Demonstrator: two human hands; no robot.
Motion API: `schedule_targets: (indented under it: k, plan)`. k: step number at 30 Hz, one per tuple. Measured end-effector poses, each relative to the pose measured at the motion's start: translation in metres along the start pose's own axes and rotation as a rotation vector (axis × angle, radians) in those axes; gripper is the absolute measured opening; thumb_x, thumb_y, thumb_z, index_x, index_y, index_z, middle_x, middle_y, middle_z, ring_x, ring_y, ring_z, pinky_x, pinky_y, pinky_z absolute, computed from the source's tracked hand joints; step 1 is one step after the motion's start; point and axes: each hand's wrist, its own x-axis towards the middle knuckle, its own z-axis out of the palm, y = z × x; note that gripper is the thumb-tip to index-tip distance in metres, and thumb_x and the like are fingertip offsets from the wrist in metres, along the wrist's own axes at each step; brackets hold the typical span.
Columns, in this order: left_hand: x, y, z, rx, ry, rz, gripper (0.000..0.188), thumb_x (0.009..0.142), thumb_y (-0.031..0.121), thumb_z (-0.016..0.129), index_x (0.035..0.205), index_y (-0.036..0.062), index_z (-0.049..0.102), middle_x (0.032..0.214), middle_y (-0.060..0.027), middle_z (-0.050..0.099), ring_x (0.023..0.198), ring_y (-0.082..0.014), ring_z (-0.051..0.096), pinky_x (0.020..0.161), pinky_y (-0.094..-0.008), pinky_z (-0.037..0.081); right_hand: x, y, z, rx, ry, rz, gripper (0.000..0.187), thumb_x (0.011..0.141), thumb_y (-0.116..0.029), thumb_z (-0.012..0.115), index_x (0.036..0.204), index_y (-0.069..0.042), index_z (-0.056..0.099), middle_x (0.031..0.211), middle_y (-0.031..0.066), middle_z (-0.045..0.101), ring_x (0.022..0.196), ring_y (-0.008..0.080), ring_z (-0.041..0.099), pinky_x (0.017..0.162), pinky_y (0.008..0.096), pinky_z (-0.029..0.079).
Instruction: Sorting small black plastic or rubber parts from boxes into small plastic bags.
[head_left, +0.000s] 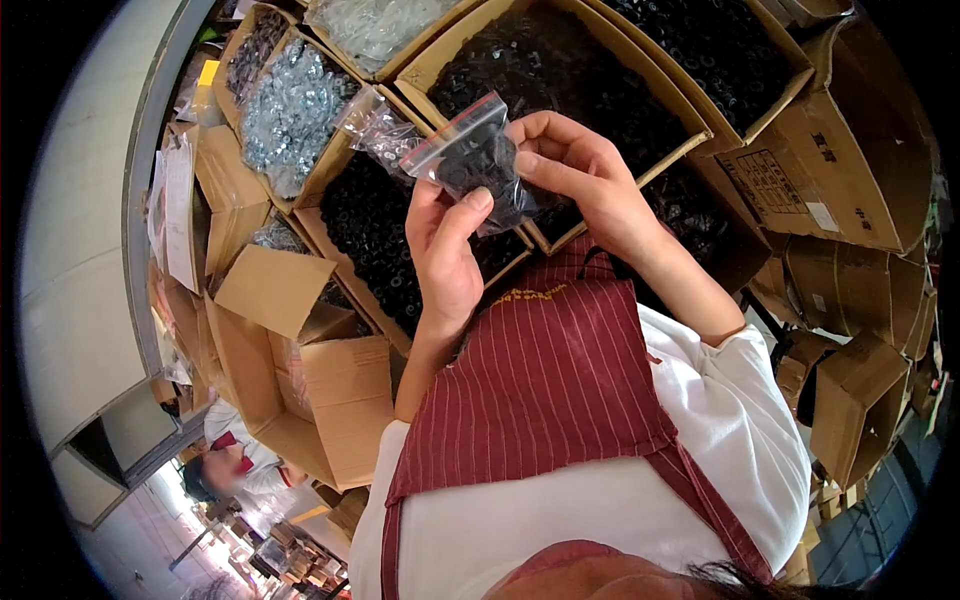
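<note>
A small transparent zip bag [478,160] with a red line along its top edge is held up over the open boxes. Small black parts fill it; their exact kind is hard to make out. My left hand [445,255] grips the bag's lower left, thumb pressed on its front. My right hand [592,185] pinches the right side between thumb and fingers. Just behind the bag, to the left, is another transparent bag [378,130] of small shiny parts. Beneath my hands stands a carton of small black rings [372,225].
Farther off are boxes of black parts [570,70], silvery-blue parts [295,105] and whitish pieces [380,25]. An open cardboard box [345,405] stands at left, with stacked cartons [815,170] at right. Another person [240,460] is at the lower left.
</note>
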Motion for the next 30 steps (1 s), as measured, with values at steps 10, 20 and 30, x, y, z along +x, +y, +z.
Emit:
schedule_targets:
  k: [10, 20, 30]
  plan:
    - [0.000, 0.004, 0.005, 0.078, -0.036, -0.015, 0.040, 0.090, 0.009, 0.065, 0.129, -0.0002, 0.057, 0.114, -0.0061, 0.064, 0.103, -0.0114, 0.060, 0.091, -0.0268, 0.047, 0.000, -0.004, 0.008, 0.031, -0.016, 0.011, 0.023, 0.097, -0.020, 0.068, 0.112, -0.003, 0.064, 0.098, -0.0011, 0.064, 0.090, 0.0058, 0.059, 0.083, 0.0232, 0.048]
    - [-0.003, 0.012, 0.007, 0.000, -0.032, 0.001, 0.039, 0.088, 0.007, 0.068, 0.124, -0.0046, 0.060, 0.111, -0.0073, 0.066, 0.099, -0.0121, 0.061, 0.093, -0.0272, 0.047, -0.001, -0.011, 0.007, 0.257, 0.000, 0.132, 0.024, 0.099, -0.025, 0.065, 0.112, -0.005, 0.066, 0.100, -0.0012, 0.065, 0.094, 0.0062, 0.060, 0.086, 0.0233, 0.048]
    - [-0.004, 0.012, 0.006, -0.079, 0.021, 0.007, 0.040, 0.087, 0.008, 0.065, 0.124, -0.0056, 0.060, 0.112, -0.0083, 0.066, 0.100, -0.0136, 0.061, 0.094, -0.0285, 0.045, -0.003, -0.007, 0.003, 0.229, -0.069, 0.019, 0.027, 0.099, -0.024, 0.065, 0.118, -0.004, 0.065, 0.102, -0.0012, 0.065, 0.094, 0.0061, 0.059, 0.086, 0.0234, 0.047]
